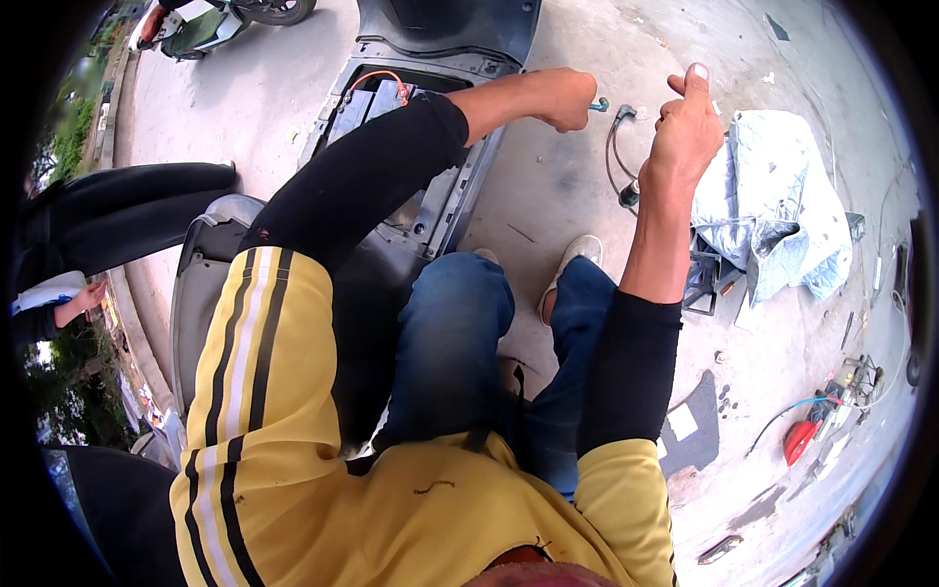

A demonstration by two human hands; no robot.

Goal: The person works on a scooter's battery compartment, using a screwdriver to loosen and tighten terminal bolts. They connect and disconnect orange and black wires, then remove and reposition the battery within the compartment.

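My left hand (564, 98) reaches out beside the open scooter body and is closed, the back of the fist showing. A small teal piece with a rounded end (600, 104) sticks out of it; its kind is unclear. My right hand (688, 127) is raised to the right, fingers curled and thumb up; whatever it may hold is hidden. Between the hands, a dark cable with an angled plug (623, 114) hangs or lies over the floor. Left of my left forearm, grey batteries (354, 111) sit in the scooter's compartment (450, 220), with an orange wire (381, 74) on top.
A silvery quilted cover (773, 186) lies on the right, with dark plastic parts beside it. Farther right are a red lamp-like part (800, 442) and loose wires. Another person's dark-clothed leg (137, 196) is at the left. A parked scooter (201, 29) stands at the far left.
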